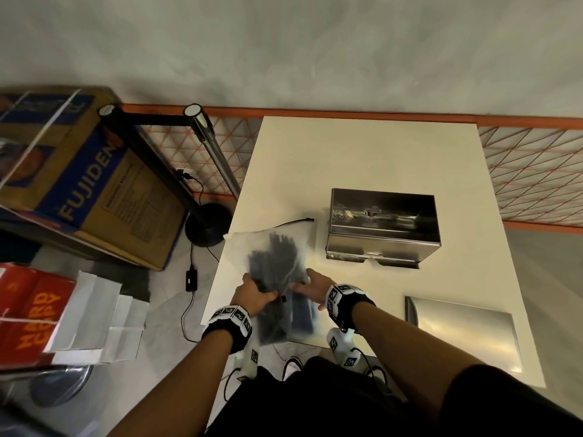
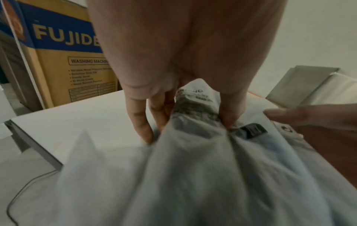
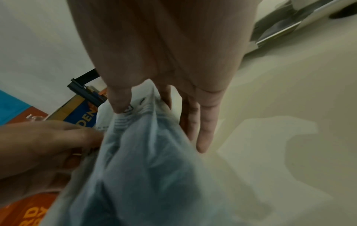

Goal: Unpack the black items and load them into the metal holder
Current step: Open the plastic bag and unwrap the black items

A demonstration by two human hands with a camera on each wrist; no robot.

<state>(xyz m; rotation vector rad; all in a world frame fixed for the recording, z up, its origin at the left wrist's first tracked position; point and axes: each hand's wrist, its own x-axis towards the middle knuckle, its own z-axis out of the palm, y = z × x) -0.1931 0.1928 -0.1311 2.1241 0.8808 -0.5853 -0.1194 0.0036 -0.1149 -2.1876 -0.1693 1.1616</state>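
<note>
A frosted plastic bag (image 1: 277,263) with a bundle of black items (image 1: 276,257) inside lies on the white table (image 1: 347,152). My left hand (image 1: 255,296) and right hand (image 1: 310,287) both pinch the bag's near edge, close together. In the left wrist view my left hand (image 2: 193,126) has thumb and fingers bunching the bag (image 2: 193,175). In the right wrist view my right hand (image 3: 142,104) nips the bag (image 3: 144,168) between thumb and forefinger, its other fingers (image 3: 201,134) straight. The open metal holder (image 1: 381,228) stands just beyond to the right.
One loose black strip (image 1: 296,221) lies by the holder's left side. A flat metal plate (image 1: 463,329) rests at the table's near right. A cardboard box (image 1: 79,184), a black stand (image 1: 206,225) and a cable are on the floor to the left.
</note>
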